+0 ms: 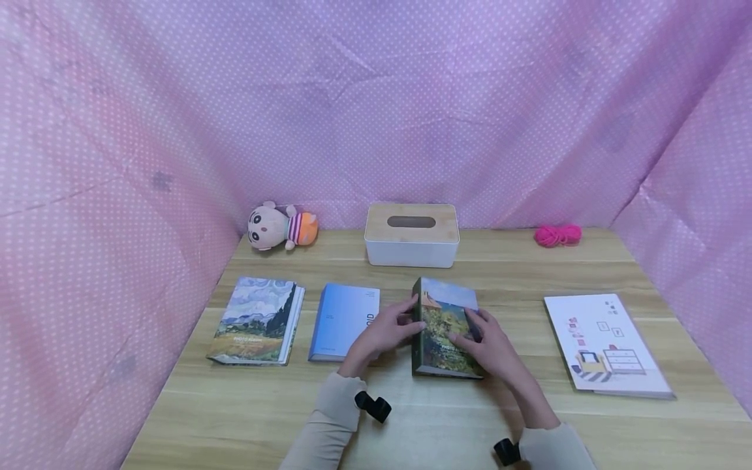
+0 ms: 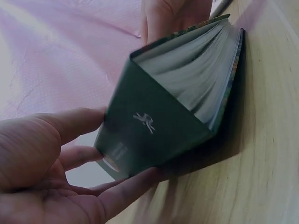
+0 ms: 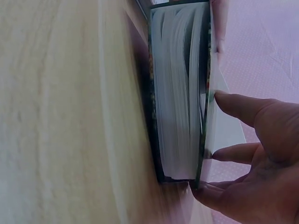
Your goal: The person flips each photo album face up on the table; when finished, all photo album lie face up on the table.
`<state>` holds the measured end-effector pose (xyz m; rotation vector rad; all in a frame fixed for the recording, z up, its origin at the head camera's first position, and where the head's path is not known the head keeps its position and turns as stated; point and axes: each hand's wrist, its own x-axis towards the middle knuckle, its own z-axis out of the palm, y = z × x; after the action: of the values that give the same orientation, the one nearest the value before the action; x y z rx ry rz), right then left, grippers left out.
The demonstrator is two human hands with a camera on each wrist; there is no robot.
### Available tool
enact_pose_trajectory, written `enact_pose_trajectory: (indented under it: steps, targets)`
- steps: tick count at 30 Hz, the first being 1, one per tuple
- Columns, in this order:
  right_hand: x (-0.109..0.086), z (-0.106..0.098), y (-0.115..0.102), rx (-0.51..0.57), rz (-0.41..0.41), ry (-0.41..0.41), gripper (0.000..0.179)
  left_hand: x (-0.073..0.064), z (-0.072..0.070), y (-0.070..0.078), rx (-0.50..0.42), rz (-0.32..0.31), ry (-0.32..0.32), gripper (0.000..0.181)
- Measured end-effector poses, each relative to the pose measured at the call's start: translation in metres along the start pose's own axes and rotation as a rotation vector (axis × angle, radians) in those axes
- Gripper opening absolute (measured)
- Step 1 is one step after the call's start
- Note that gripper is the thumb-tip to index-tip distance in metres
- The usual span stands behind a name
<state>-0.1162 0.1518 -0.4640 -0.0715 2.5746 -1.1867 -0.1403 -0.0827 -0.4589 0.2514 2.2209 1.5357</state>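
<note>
A thick photo album [image 1: 449, 329] with a painted landscape cover is held between both hands, low over the table in front of the tissue box. My left hand [image 1: 388, 329] grips it at the dark green spine [image 2: 149, 116], which bears a small pale emblem; thumb and fingers spread along that side. From the opposite side my right hand [image 1: 490, 346] holds the album, its thumb on the front cover and other fingers at the edge. White page edges [image 3: 175, 93] show between the covers in the right wrist view. A blue book [image 1: 341, 323] lies just beside the left hand.
Another landscape photo album [image 1: 252, 320] lies at the left, and a white illustrated book [image 1: 608, 346] at the right. Along the back are a plush toy [image 1: 282, 226], a wood-topped tissue box [image 1: 411, 251] and a pink yarn bundle [image 1: 557, 235]. Pink dotted cloth [image 1: 376, 111] hangs behind.
</note>
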Motion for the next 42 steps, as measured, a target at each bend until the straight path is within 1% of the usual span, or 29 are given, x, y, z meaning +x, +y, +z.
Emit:
enact_pose_trajectory:
  steps: [8,12,16,20,25,33,36,40,42]
  targets:
    - [0.0,0.004,0.0,-0.038,-0.004,0.011,0.086,0.003,0.004,-0.004,0.084,0.005,0.022,0.063]
    - [-0.001,0.005,-0.002,-0.051,-0.014,0.015,0.086,0.002,0.004,-0.004,0.096,-0.009,0.024,0.065]
    - [-0.003,0.008,-0.004,-0.065,-0.022,0.019,0.085,0.001,0.002,-0.007,0.067,-0.009,0.014,0.064]
    - [-0.004,0.01,-0.005,-0.097,-0.038,0.029,0.084,0.0,-0.001,-0.01,0.018,0.0,0.008,0.063]
    - [-0.005,0.013,-0.007,-0.099,-0.055,0.041,0.083,-0.001,-0.003,-0.011,-0.027,0.011,-0.002,0.063]
    - [-0.005,0.017,-0.005,-0.109,-0.075,0.038,0.083,-0.002,-0.005,-0.011,-0.069,-0.014,0.0,0.062]
    - [-0.004,0.018,-0.005,-0.126,-0.083,0.04,0.083,-0.002,-0.005,-0.011,-0.066,-0.021,0.013,0.061]
    - [-0.004,0.019,-0.005,-0.135,-0.082,0.047,0.082,-0.003,-0.005,-0.01,-0.072,-0.029,0.022,0.06]
    - [-0.005,0.019,-0.006,-0.136,-0.081,0.049,0.081,-0.003,-0.005,-0.01,-0.09,-0.033,0.018,0.059]
